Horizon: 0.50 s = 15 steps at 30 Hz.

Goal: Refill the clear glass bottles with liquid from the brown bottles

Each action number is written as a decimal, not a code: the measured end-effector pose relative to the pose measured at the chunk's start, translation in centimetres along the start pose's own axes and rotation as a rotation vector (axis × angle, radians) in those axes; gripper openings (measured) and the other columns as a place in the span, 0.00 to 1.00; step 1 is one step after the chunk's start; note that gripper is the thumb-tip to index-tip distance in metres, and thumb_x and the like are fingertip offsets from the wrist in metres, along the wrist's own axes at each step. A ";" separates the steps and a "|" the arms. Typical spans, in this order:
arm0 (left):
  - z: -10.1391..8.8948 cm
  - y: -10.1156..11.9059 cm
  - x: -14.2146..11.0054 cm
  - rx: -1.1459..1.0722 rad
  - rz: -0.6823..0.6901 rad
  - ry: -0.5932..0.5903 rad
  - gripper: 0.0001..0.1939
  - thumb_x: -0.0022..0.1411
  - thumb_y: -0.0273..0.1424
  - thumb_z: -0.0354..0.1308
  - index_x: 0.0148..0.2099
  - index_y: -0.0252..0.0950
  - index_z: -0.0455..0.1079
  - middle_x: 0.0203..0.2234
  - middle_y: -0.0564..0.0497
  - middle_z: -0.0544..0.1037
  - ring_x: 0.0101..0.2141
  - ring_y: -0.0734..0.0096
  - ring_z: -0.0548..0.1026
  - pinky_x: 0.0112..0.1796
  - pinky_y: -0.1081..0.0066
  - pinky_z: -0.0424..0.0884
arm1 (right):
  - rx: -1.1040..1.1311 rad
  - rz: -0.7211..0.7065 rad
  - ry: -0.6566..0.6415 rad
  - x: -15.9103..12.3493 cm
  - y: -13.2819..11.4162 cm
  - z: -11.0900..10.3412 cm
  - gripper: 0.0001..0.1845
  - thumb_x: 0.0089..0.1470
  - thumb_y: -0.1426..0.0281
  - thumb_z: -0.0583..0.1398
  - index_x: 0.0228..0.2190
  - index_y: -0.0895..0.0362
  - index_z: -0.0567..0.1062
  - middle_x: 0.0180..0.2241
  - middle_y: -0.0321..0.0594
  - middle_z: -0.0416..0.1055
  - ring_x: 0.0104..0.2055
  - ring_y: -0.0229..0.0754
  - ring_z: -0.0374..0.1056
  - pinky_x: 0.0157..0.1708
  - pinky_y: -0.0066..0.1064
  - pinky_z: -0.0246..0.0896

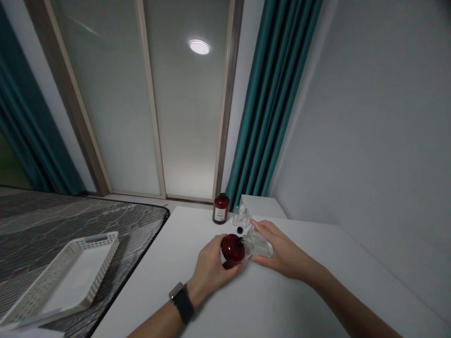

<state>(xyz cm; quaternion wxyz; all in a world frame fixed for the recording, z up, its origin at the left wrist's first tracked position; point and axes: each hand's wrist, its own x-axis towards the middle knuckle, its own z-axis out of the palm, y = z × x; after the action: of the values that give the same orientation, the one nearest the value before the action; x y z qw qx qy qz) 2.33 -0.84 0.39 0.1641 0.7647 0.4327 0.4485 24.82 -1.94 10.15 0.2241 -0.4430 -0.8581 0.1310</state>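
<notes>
White tabletop point(158, 277) stretched below. Between curved fingers and thumb of the left hand point(212, 265) sat the red bottle point(233, 248), its neck against the glass bottle point(259, 245), pinched between the right hand point(282, 249)'s fingers and thumb, both hands angled inward.

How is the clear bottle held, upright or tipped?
Tipped: the clear bottle lies sideways in the right hand, its neck toward the red bottle in the left hand.

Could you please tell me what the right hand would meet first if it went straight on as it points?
Likely the dark red bottle in the left hand; the clear bottle held by the right hand may touch it, though depth is unclear.
</notes>
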 end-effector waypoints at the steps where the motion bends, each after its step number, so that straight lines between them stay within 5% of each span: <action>1: 0.0 0.0 0.0 -0.008 -0.003 0.000 0.30 0.52 0.34 0.69 0.55 0.39 0.63 0.46 0.44 0.78 0.45 0.54 0.79 0.46 0.57 0.77 | 0.000 -0.002 0.002 0.0 0.0 0.0 0.46 0.53 0.66 0.67 0.67 0.49 0.54 0.58 0.49 0.64 0.61 0.54 0.61 0.63 0.52 0.57; 15: -0.2 0.2 -0.1 -0.024 -0.016 0.009 0.30 0.52 0.34 0.69 0.55 0.38 0.64 0.46 0.45 0.79 0.45 0.55 0.80 0.44 0.60 0.78 | -0.005 0.012 -0.035 0.5 0.0 -0.3 0.46 0.52 0.67 0.68 0.67 0.52 0.55 0.57 0.50 0.65 0.61 0.54 0.61 0.64 0.53 0.56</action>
<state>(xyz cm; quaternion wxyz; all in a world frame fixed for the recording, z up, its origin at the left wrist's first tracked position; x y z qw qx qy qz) 2.25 -1.08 0.60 0.1749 0.7572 0.4340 0.4556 24.71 -1.58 10.54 0.2072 -0.4463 -0.8596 0.1378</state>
